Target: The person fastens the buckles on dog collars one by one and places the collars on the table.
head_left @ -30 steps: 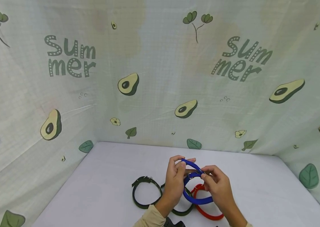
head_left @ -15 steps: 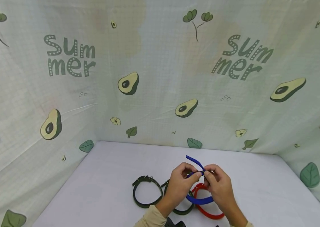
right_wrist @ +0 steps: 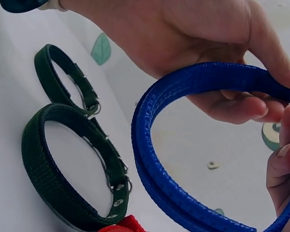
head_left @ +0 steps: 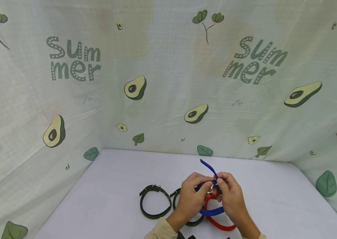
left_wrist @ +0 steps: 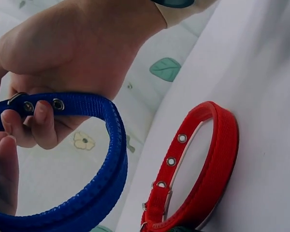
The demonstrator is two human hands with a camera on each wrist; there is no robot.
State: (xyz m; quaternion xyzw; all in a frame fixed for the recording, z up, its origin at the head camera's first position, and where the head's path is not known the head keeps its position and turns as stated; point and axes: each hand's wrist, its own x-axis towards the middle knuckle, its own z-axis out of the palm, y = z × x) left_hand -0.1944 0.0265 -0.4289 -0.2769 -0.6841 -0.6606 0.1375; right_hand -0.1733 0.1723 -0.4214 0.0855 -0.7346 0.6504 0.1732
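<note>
Both hands pinching blue collar btwn them, above table

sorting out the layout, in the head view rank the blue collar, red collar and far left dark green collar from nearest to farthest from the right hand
1. blue collar: pinched in the right hand, raised off the table.
2. red collar: lying just beneath that hand.
3. far left dark green collar: left, beyond the left hand.

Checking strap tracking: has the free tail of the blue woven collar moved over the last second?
Yes. The blue woven collar's tail went from an arch above the left hand to pointing up toward the avocado-print backdrop, farther right, over the right hand.
</note>
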